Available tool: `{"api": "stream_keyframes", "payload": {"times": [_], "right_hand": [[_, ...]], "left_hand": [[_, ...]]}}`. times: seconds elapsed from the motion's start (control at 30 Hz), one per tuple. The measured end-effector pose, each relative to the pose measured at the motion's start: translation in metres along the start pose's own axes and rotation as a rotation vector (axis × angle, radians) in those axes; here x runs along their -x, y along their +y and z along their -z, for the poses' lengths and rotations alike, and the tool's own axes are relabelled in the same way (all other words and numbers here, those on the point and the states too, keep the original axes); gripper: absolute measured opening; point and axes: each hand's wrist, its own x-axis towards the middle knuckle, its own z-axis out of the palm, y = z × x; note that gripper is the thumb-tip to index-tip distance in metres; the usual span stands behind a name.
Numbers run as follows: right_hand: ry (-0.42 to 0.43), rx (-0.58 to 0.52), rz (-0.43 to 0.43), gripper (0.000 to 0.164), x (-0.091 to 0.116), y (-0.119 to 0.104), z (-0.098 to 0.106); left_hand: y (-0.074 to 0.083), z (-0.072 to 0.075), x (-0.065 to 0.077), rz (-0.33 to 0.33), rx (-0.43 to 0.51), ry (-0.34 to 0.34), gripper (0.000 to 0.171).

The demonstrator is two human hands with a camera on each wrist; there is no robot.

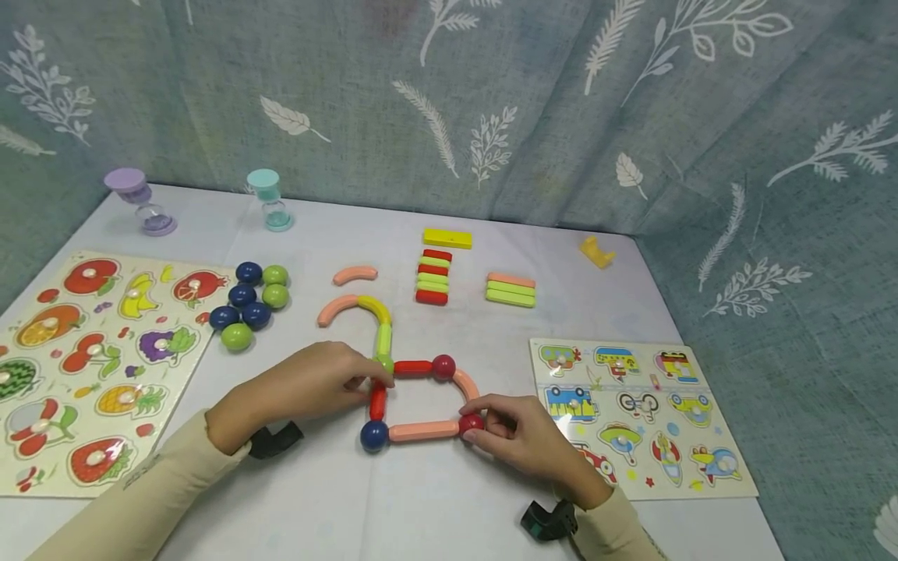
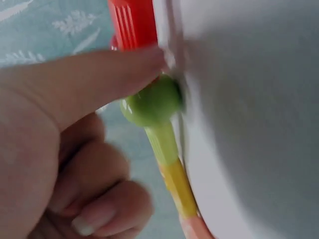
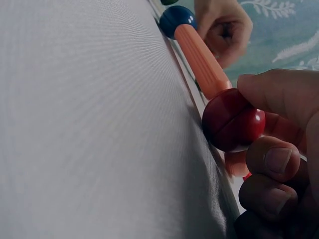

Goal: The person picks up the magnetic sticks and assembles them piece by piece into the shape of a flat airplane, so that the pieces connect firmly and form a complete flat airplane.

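Gripping the green ball [image 1: 385, 361] at the far left corner of the ball-and-stick loop [image 1: 414, 369] with the left hand [image 1: 319, 382]; pinching the near red ball [image 3: 233, 122] at its near right corner with the right hand [image 1: 522, 432]. Keeping the loop on the table [image 1: 316, 506] between the fruit board [image 1: 157, 421] and the vehicle board [image 1: 714, 435], leaving bare cloth inside it and in front. Covering the fruit board's near right corner with the left sleeve [image 1: 161, 483], and the vehicle board's near left corner with the right wrist. Running a curved hook [image 1: 376, 306] from the green ball toward the back, near a loose pink arc [image 1: 355, 274]. Showing, only in the left wrist view, folded fingers below a straight digit beside a red stick [image 2: 133, 22]; revealing, in the right wrist view, a seam round the near red ball.
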Motion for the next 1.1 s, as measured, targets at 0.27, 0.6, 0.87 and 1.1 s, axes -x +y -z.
{"api": "stream_keyframes", "payload": {"times": [0.27, 0.6, 0.87, 1.1], "right_hand": [[-0.011, 0.025, 0.041, 0.023, 0.000, 0.000, 0.000], [-0.004, 0.093, 0.028, 0.021, 0.003, 0.022, -0.001], [0.029, 0.161, -0.030, 0.014, 0.005, 0.030, 0.004], [0.083, 0.199, 0.007, 0.008, 0.002, 0.033, 0.003]], "left_hand": [[-0.007, 0.001, 0.002, 0.135, -0.141, 0.231, 0.030], [-0.008, -0.009, -0.005, 0.153, -0.085, 0.248, 0.026], [-0.006, -0.017, -0.015, 0.180, -0.042, 0.283, 0.026], [-0.004, -0.018, -0.017, 0.207, -0.017, 0.272, 0.025]]}}
